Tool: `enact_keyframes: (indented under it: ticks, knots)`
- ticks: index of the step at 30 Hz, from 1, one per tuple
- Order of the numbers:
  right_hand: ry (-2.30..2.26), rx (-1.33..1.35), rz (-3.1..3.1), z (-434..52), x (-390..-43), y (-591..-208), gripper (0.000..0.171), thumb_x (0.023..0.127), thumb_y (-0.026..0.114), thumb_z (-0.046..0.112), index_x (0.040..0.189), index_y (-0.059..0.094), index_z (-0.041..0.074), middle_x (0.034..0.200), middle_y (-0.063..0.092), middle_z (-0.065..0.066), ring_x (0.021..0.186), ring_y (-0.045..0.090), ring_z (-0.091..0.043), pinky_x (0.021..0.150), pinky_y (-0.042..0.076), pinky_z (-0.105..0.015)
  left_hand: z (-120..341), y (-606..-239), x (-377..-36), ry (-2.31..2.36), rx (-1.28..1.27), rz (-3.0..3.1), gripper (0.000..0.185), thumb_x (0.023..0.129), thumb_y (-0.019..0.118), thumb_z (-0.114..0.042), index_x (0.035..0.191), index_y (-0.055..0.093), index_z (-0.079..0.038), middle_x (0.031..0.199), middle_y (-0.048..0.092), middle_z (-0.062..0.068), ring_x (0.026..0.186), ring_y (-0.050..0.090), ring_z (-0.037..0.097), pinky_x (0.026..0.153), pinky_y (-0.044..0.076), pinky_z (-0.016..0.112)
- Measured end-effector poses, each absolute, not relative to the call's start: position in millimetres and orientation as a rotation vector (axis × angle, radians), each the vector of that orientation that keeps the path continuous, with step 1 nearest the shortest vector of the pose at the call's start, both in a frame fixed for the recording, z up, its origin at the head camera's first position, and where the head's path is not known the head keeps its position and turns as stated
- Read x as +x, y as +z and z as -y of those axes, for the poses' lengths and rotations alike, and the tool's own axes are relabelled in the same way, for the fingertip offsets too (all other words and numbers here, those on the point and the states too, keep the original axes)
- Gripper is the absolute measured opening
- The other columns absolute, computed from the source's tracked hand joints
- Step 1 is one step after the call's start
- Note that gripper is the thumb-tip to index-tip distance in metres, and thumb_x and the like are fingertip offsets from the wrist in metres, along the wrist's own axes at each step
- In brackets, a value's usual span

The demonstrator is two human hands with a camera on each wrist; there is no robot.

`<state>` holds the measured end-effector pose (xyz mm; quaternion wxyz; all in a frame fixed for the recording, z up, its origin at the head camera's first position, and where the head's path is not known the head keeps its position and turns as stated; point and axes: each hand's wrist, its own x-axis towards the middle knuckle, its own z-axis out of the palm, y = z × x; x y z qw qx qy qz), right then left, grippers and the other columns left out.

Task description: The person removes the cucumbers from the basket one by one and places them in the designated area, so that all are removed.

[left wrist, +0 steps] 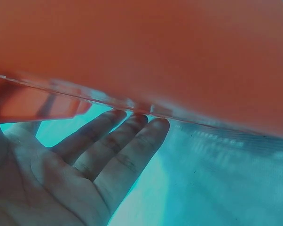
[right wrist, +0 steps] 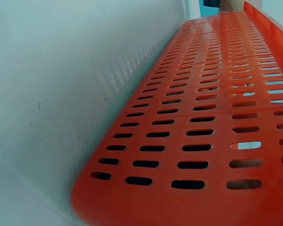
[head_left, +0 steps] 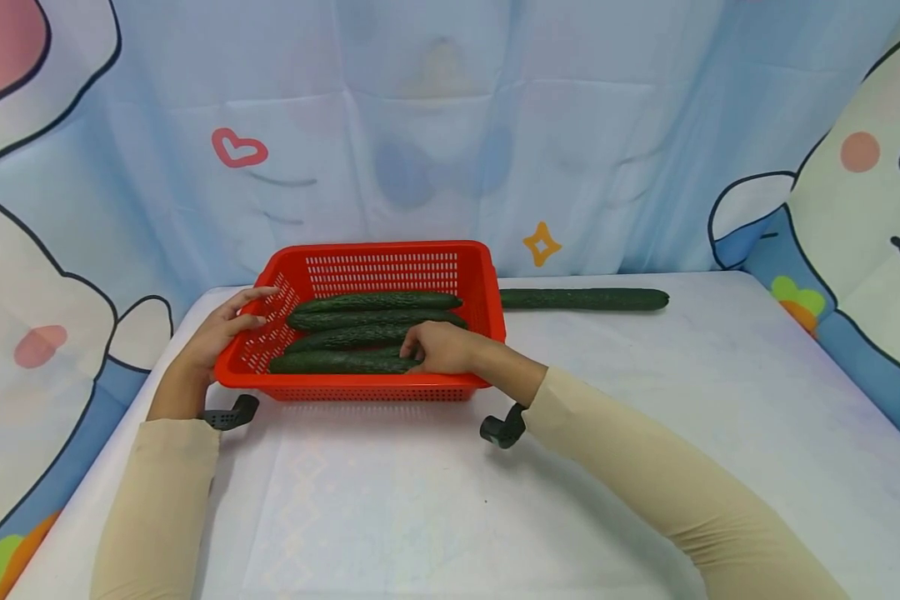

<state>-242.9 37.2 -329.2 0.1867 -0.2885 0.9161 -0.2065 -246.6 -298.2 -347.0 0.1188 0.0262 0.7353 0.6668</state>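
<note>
A red slotted basket stands on the white table and holds several long dark green cucumbers. My right hand reaches into it from the front, fingers curled over the right end of the frontmost cucumber. My left hand lies against the basket's left wall, fingers straight along the rim. In the left wrist view those straight fingers touch the underside of the basket's edge. The right wrist view shows only the basket's slotted front wall.
Another cucumber lies on the table just behind the basket's right side. A cartoon-printed cloth backdrop closes off the back and both sides. Bare tabletop stretches in front of and to the right of the basket.
</note>
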Motion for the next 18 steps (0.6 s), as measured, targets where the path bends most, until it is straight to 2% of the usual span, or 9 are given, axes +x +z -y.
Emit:
enact_keyframes:
  ticks: [10,18]
  knots:
    - [-0.582,-0.836,-2.59,-37.0,-242.9,-328.9,0.035,0.085,0.065,0.031,0.115,0.061,0.015,0.104,0.062,0.0,0.093,0.054,-0.013,0.081,0.049,-0.026,299.2,-347.9,-247.1,1.953,0.101,-2.142,0.047,0.093,0.05,-0.019,0.138,0.038,-0.029,0.137,0.031,0.011,0.101,0.058,0.021,0.076,0.056,0.035]
    - [-0.676,-0.824,-2.659,-38.3,-240.9,-327.5,0.058,0.082,0.066,0.036,0.132,0.046,0.012,0.104,0.062,-0.005,0.094,0.056,-0.014,0.077,0.051,-0.027,298.1,-347.3,-246.7,1.944,0.089,-2.159,0.047,0.094,0.049,-0.019,0.138,0.038,-0.03,0.137,0.031,0.011,0.099,0.059,0.02,0.075,0.056,0.034]
